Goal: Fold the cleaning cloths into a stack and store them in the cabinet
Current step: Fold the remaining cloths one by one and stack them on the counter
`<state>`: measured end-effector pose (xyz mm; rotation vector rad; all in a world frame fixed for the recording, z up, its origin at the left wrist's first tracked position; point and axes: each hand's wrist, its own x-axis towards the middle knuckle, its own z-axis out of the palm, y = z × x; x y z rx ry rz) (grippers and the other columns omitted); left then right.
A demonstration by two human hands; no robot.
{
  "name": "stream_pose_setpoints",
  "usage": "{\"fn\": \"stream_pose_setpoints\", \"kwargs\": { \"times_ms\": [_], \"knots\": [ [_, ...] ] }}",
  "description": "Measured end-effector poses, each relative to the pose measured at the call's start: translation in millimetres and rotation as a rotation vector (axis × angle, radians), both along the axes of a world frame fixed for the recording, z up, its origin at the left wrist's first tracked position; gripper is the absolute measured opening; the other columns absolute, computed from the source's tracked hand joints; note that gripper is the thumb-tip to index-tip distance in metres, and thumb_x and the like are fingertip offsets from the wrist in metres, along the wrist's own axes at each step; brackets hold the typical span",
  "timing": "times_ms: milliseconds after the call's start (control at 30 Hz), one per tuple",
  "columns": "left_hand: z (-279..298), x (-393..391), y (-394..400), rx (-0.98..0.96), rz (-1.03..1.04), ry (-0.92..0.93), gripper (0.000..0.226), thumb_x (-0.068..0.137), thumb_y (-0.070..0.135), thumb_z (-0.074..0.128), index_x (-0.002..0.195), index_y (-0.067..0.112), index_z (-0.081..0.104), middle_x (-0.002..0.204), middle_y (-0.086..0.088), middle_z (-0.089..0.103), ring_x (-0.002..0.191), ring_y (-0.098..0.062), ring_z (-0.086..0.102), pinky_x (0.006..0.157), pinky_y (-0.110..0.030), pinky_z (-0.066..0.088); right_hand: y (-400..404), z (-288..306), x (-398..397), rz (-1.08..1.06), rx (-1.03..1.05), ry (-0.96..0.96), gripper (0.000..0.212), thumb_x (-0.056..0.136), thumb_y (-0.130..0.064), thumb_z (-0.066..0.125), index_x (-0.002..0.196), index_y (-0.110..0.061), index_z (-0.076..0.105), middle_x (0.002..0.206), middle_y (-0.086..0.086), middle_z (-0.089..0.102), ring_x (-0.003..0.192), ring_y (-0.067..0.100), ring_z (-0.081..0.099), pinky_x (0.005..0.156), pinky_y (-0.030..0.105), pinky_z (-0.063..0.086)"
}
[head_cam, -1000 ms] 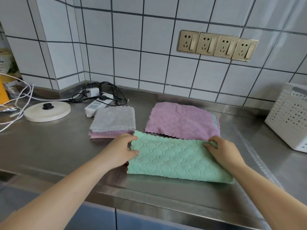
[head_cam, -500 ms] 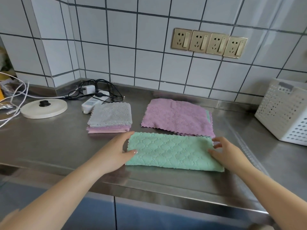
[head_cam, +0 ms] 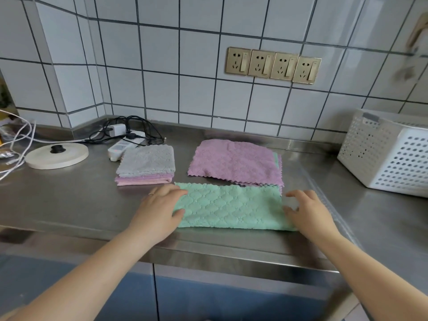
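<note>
A green cloth [head_cam: 231, 206], folded into a long strip, lies on the steel counter [head_cam: 69, 200] in front of me. My left hand [head_cam: 159, 209] holds its left end, thumb on top of the cloth. My right hand [head_cam: 305, 209] is at its right end with fingers curled over the edge. Behind it on the left sits a folded stack [head_cam: 146, 164], grey on top of pink. On the right lies an unfolded pile [head_cam: 234, 161] with a purple cloth on top and a green one showing at its edge.
A white perforated basket [head_cam: 386, 151] stands at the right. A power strip [head_cam: 120, 148] with black cables and a round cream lid [head_cam: 56, 154] lie at the back left. Blue cabinet doors [head_cam: 208, 295] run under the counter edge.
The green cloth has been folded in half lengthwise into a narrower strip. Both hands moved from its far edge to its two ends.
</note>
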<state>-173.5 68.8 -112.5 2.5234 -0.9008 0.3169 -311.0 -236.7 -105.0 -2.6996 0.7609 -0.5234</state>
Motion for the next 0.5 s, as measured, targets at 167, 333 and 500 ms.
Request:
{"fn": "stream_pose_setpoints", "kwargs": {
  "times_ms": [167,333,500],
  "knots": [
    [13,-6,-64,0.046,-0.161,-0.052,0.043,0.097,0.021,0.041,0.14,0.02,0.042,0.15,0.004,0.035,0.14,-0.015,0.028,0.112,-0.027,0.018,45,8,38,0.225,-0.149,-0.027,0.039,0.095,-0.03,0.047,0.132,-0.022,0.052,0.145,0.0,0.042,0.13,0.022,0.043,0.104,0.033,0.036],
    [-4,2,-108,0.375,-0.156,0.073,0.052,0.1,0.033,0.027,0.149,0.017,0.018,0.159,-0.001,0.012,0.146,-0.018,0.008,0.118,-0.041,0.009,71,-17,73,0.335,-0.14,0.26,0.049,0.097,-0.04,0.028,0.145,-0.029,0.029,0.156,0.0,0.021,0.144,0.018,0.017,0.116,0.044,0.018],
    [-9,18,-84,0.453,-0.055,0.149,0.066,0.093,0.06,0.017,0.15,0.029,0.008,0.159,0.0,0.0,0.147,-0.021,0.0,0.119,-0.043,0.002,56,-18,66,0.273,-0.133,0.391,0.064,0.093,-0.061,0.023,0.149,-0.031,0.015,0.159,0.0,0.009,0.146,0.019,0.006,0.119,0.04,0.007]
  ]
}}
